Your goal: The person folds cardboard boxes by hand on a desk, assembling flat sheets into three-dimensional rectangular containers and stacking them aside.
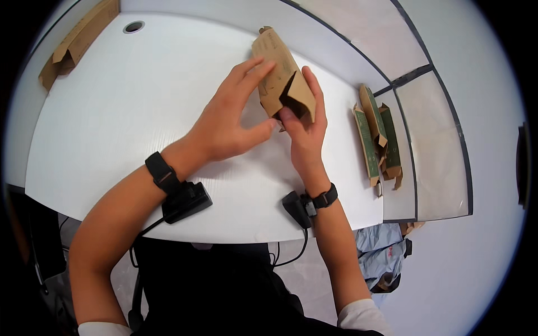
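Above the far middle of the white desk (140,95), a brown cardboard box (276,56) is tilted with its near end open. One flap stands out on the right, and the inside looks dark. My right hand (308,137) grips the box at that near end: the thumb is at the opening and the fingers run along the right side. My left hand (221,120) is at the box's left, thumb and fingers spread. Its fingertips overlap the printed face; whether they press on it I cannot tell.
Several slim green-and-brown cartons (372,134) lie by the right partition (437,140). A long brown open carton (78,45) rests at the far left, near a round cable hole (133,27). Black wrist devices with cables (188,201) hang from both my wrists. Grey plastic bags (381,252) sit below right.
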### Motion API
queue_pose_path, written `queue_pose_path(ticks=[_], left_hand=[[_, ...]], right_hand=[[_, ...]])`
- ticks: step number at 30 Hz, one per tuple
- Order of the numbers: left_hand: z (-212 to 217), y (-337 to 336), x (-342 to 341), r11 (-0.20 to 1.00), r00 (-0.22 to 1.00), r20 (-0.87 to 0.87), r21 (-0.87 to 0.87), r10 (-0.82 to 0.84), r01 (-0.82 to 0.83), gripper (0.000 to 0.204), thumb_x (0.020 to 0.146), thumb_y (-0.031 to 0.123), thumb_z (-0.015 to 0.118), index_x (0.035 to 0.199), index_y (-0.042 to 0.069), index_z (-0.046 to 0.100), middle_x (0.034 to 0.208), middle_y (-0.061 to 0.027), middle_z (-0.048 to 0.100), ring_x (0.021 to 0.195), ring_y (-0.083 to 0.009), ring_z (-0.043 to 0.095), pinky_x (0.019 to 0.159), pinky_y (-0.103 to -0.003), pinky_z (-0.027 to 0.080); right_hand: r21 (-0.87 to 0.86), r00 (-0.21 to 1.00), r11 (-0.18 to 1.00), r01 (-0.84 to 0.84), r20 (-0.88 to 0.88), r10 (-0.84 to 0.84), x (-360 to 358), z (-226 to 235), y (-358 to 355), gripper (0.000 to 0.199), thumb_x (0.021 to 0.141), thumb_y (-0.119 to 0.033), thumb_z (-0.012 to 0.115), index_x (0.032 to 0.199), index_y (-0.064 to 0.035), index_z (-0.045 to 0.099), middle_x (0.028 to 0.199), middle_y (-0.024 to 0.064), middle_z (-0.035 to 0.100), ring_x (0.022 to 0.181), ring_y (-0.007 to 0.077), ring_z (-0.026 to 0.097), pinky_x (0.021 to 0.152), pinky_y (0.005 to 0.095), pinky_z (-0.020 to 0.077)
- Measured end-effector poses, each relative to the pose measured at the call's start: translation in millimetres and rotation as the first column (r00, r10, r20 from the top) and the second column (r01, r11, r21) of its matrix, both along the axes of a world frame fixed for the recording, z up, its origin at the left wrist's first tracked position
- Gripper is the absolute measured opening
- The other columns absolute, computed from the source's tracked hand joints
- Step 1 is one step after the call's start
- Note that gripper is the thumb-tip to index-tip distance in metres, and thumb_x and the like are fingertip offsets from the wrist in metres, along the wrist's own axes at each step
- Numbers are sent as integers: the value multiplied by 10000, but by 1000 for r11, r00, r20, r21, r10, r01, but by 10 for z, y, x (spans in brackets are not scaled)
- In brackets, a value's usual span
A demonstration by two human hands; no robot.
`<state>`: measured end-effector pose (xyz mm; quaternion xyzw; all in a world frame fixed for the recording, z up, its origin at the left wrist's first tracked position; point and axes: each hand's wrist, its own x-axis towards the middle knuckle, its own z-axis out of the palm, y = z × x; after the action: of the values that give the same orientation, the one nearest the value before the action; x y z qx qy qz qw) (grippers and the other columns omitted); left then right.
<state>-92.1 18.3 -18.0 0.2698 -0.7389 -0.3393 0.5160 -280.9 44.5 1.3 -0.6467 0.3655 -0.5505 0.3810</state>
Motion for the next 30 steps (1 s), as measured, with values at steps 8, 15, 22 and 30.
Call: queue_pose_path(ticks=[8, 15, 22, 30], left_hand=[[60, -36, -11, 922, 938, -85, -174, 336, -346, 297, 795, 57, 714, 1089, 35, 682, 1019, -105, 662, 860, -262, 657, 687, -331, 544], [127, -32, -23, 952, 935, -200, -25, 294, -305, 139, 873, -1, 637, 993, -11, 706, 936, -104, 744, 873, -219, 745, 701, -306, 614], [9, -124, 33, 927, 957, -282, 372, 72, 40, 96, 967, -15, 602, 1049, -15, 653, 1037, -82, 705, 1039, -170, 695, 844, -321, 632], [-25, -136, 30, 907, 924, -382, 390, 0, 161, 53, 969, -17, 593, 1014, -22, 620, 1028, -99, 701, 1022, -178, 698, 873, -330, 626]], right_hand=[[-48, 996, 997, 56, -73, -60, 57, -126, -32, 688, 883, 135, 532, 1519, -49, 345, 1521, 131, 356, 1297, 256, 554, 949, 344, 588], [-41, 988, 989, 142, -64, -144, 43, -139, -20, 579, 854, 58, 672, 1355, -38, 400, 1389, 117, 431, 1180, 244, 576, 885, 359, 612], [-61, 943, 975, 213, -249, -222, 124, -134, -13, 698, 809, 15, 767, 1413, -89, 432, 1416, 100, 392, 1295, 288, 518, 1038, 432, 555], [109, 948, 952, 288, -173, -267, 176, -29, 71, 627, 885, -19, 658, 1462, -68, 418, 1439, 131, 452, 1292, 261, 526, 1002, 410, 539]])
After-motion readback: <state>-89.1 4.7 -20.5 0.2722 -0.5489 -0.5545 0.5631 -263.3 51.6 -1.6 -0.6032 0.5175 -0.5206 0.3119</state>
